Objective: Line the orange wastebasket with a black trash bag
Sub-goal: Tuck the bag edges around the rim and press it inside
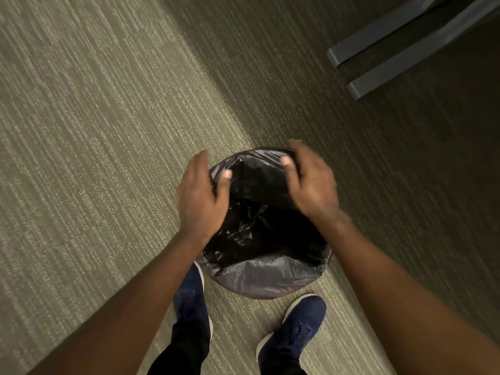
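Observation:
A black trash bag [266,231] fills a round wastebasket on the carpet, seen from straight above. The bag's edge [267,277] is folded over the rim all the way round, so none of the orange basket shows. My left hand [201,196] hovers at the left side of the rim, fingers apart, thumb over the opening. My right hand [311,182] is above the far right of the rim, fingers curved and spread, thumb pointing inward. Both hands are blurred; whether they touch the bag I cannot tell.
Green-beige striped carpet [94,131] covers the floor. Two dark metal furniture feet [384,60] lie at the upper right in shadow. My two blue shoes [295,328] stand just below the basket, the left shoe [189,299] touching its edge.

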`<move>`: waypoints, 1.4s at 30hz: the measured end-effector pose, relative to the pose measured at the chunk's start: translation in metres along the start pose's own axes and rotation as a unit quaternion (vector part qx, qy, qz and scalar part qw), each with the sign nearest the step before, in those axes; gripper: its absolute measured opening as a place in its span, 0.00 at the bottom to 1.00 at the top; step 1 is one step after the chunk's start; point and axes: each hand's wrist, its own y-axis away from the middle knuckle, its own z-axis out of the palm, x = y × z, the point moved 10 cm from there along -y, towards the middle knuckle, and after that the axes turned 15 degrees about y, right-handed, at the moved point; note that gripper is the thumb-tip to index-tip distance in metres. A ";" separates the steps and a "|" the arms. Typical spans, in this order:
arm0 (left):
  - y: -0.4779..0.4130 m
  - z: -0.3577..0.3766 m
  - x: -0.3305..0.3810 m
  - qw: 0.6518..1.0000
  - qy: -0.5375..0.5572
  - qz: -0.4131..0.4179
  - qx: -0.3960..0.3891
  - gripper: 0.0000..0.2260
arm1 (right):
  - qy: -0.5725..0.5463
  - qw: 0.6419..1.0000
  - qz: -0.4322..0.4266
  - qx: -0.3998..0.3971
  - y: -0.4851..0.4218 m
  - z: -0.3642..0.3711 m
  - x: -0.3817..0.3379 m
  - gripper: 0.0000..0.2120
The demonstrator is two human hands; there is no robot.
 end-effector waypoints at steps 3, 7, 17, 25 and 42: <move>-0.025 0.031 0.011 0.993 -0.056 0.030 -0.096 0.25 | 0.056 0.994 -0.010 -0.093 -0.023 0.020 -0.004 0.28; -0.043 0.035 -0.005 0.991 -0.077 -0.017 -0.110 0.24 | 0.090 0.983 0.057 -0.149 -0.058 0.025 0.006 0.36; -0.036 0.022 -0.033 0.994 0.022 -0.058 -0.084 0.27 | 0.021 0.996 -0.070 -0.050 -0.069 0.002 -0.056 0.22; -0.039 0.019 -0.031 0.996 -0.014 -0.039 -0.078 0.34 | 0.151 0.886 -0.145 -0.413 0.157 0.100 -0.033 0.36; -0.030 0.020 -0.053 0.991 0.049 -0.078 -0.096 0.28 | 0.099 0.995 0.010 0.013 0.088 0.000 0.011 0.35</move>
